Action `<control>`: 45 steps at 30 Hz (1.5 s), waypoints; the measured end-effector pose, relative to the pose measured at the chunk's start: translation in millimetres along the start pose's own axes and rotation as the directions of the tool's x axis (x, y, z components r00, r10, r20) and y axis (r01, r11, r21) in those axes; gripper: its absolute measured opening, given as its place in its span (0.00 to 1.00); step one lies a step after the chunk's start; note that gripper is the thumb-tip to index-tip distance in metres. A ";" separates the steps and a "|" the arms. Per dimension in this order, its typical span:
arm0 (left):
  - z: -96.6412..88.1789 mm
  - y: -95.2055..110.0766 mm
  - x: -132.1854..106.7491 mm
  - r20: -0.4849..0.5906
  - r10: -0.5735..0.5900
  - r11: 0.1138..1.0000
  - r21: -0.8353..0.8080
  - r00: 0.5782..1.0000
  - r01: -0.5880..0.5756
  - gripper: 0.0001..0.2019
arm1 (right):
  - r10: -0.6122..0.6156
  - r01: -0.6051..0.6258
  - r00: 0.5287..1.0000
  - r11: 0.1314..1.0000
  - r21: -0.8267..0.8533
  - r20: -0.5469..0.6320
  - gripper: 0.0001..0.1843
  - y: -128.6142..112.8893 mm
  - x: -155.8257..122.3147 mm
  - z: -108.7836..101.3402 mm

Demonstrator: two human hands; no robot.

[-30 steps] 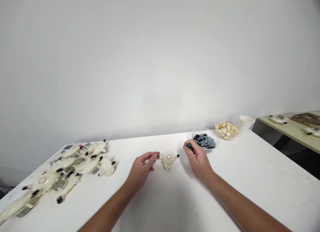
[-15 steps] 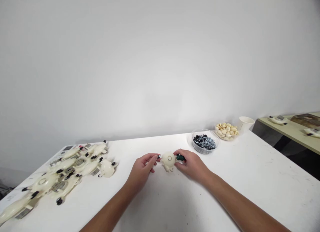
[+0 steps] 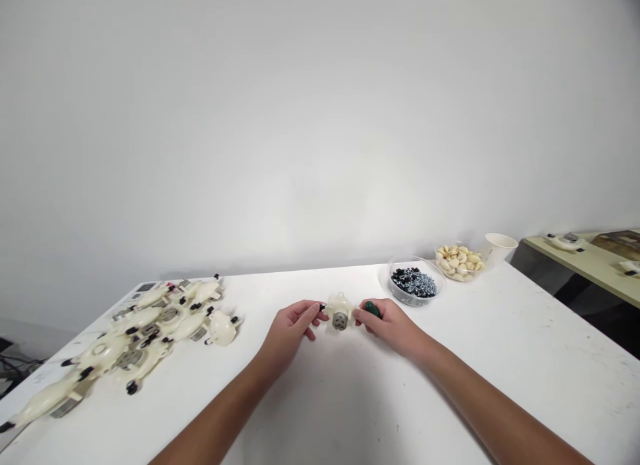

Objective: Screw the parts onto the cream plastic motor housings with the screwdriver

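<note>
A small cream plastic housing (image 3: 340,312) with a grey round part in its face is held between both hands just above the white table (image 3: 320,398). My left hand (image 3: 293,325) pinches its left end at a small black tip. My right hand (image 3: 387,323) grips its right end, fingers curled, with a dark green object (image 3: 371,309) tucked in them.
A heap of several like cream housings (image 3: 150,328) lies at the left. A clear bowl of black and silver bits (image 3: 414,285), a bowl of cream pieces (image 3: 459,261) and a paper cup (image 3: 500,245) stand at the back right. A second table (image 3: 595,261) is at far right.
My right hand came back from the bowl with the green object and took the housing's right end. The housing has been lifted and turned, so its grey part faces me.
</note>
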State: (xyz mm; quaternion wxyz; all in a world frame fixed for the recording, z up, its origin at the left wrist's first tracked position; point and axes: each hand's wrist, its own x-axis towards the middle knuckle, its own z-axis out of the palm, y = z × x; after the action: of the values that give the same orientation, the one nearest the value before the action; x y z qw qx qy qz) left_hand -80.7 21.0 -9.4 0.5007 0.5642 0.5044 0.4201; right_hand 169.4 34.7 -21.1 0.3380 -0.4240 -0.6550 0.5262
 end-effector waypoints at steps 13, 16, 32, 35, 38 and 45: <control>-2.5 2.9 -2.7 0.092 -0.036 0.998 -0.044 0.995 0.040 0.19 | 0.131 -0.197 0.978 0.840 0.506 0.163 0.26 0.1 1.5 4.6; -2.3 4.5 -3.0 0.114 -0.058 0.997 -0.049 0.992 0.064 0.18 | 0.138 -0.217 0.974 0.803 0.555 0.181 0.25 1.6 1.0 6.2; 0.9 3.7 -5.1 0.152 -0.022 1.000 0.024 0.988 0.019 0.20 | 0.211 -0.430 0.900 0.572 0.699 0.381 0.23 -0.9 -0.6 5.9; 0.4 3.7 -6.0 0.144 0.015 0.999 0.045 0.989 -0.021 0.20 | 0.213 -0.455 0.888 0.532 0.714 0.407 0.23 0.3 0.6 6.8; 0.8 6.3 -8.2 0.118 0.041 0.998 0.033 0.992 -0.045 0.19 | 0.209 -0.465 0.884 0.499 0.731 0.419 0.23 1.6 1.2 8.9; 3.2 11.9 -12.0 0.058 0.050 0.999 -0.019 0.997 -0.049 0.16 | 0.194 -0.474 0.879 0.457 0.753 0.436 0.22 4.2 -0.3 13.6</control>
State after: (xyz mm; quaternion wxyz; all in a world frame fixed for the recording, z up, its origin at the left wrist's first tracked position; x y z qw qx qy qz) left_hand -77.5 8.8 2.3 0.5096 0.5840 0.4717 0.4203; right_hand 158.2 29.4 -28.2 0.2889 -0.2473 -0.2623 0.8869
